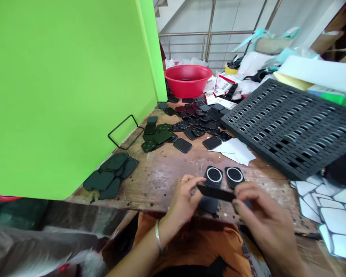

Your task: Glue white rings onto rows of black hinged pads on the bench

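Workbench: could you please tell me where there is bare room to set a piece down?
Bare wood lies between the dark green pads and the two ringed pieces. The black heap near the red basin and the slotted tray crowd the rest.

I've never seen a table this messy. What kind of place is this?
Probably a small workshop for handwork. Heaps of flat black pads lie on a worn wooden table, a black slotted tray sits beside them, and the left hand and right hand hold a thin black piece.
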`<state>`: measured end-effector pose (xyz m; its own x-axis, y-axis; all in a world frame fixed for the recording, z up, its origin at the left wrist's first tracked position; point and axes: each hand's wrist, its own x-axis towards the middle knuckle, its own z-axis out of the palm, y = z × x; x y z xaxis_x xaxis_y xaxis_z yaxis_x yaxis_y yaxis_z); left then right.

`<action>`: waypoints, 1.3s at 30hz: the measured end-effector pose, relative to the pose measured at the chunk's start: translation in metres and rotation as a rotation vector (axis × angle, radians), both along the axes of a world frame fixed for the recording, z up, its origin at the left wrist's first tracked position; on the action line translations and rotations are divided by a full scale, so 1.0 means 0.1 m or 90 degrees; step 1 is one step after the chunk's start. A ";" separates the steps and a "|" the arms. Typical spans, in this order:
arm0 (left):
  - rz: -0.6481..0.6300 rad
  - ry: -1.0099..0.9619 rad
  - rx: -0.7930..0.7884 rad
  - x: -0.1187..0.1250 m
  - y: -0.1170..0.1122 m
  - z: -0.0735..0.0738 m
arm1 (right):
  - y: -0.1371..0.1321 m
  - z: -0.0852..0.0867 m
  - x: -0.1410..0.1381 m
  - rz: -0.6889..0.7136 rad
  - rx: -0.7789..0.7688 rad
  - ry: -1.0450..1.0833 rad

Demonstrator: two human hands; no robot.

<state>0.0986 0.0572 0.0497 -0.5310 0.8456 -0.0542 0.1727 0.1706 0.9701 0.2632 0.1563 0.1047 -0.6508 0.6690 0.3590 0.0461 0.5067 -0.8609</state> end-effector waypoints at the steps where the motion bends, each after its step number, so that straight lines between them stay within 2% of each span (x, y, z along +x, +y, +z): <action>1: -0.046 0.101 -0.027 0.07 0.01 0.01 | 0.07 -0.01 0.00 -0.060 -0.068 -0.020; 2: -0.076 0.185 -0.055 0.15 0.03 0.01 | 0.14 -0.04 -0.01 -0.102 -0.135 -0.036; 4: -0.083 0.273 -0.105 0.26 0.05 -0.02 | 0.28 -0.13 -0.05 -0.122 -0.253 -0.053; 7: -0.050 0.281 -0.121 0.26 0.07 -0.09 | 0.42 -0.28 -0.10 -0.093 -0.366 -0.059; 11: -0.010 0.125 -0.151 -0.02 -0.01 -0.11 | 0.47 -0.41 -0.17 -0.069 -0.432 -0.063; 16: -0.002 -0.180 -0.148 -0.37 -0.26 0.03 | 0.44 -0.44 -0.28 -0.001 -0.535 -0.089; 19: -0.010 -0.319 -0.140 -0.43 -0.41 0.11 | 0.39 -0.41 -0.37 0.055 -0.582 -0.115; 23: -0.036 -0.406 -0.155 -0.41 -0.54 0.16 | 0.29 -0.38 -0.48 0.125 -0.650 -0.159; 27: -0.025 -0.427 -0.153 -0.38 -0.58 0.15 | 0.20 -0.36 -0.54 0.153 -0.686 -0.176; 33: -0.004 -0.441 -0.145 -0.38 -0.60 0.11 | 0.14 -0.35 -0.56 0.151 -0.666 -0.191; 39: 0.004 -0.432 -0.140 -0.37 -0.60 0.11 | 0.12 -0.38 -0.55 0.097 -0.652 -0.187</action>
<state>0.0616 -0.0023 0.0603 -0.3243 0.7740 -0.5439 -0.4591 0.3739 0.8058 0.2081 0.1683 0.0667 -0.7221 0.4671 -0.5104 0.3182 -0.4309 -0.8445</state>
